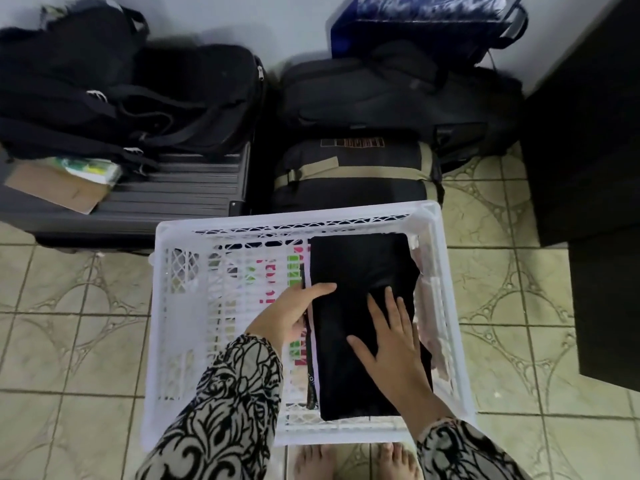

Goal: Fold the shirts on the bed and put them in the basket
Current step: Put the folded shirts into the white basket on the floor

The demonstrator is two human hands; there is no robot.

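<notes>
I am looking down into the white basket (162,306), which is standing on the tiled floor (69,341). A folded black shirt (360,271) is lying flat in the right half of the basket, on top of other folded clothes whose pale edges are showing at its 2 long sides. My left hand (294,313) is gripping the left edge of the black shirt, with the thumb lying on top and the fingers curled under the edge. My right hand (391,341) is resting flat on the shirt, with the fingers straight and spread, holding nothing. Both sleeves are showing a black and white pattern. My 2 bare feet (349,460) are standing just behind the basket. Beyond the basket, black bags (121,91) and a grey suitcase (180,195) are lying against the wall.
</notes>
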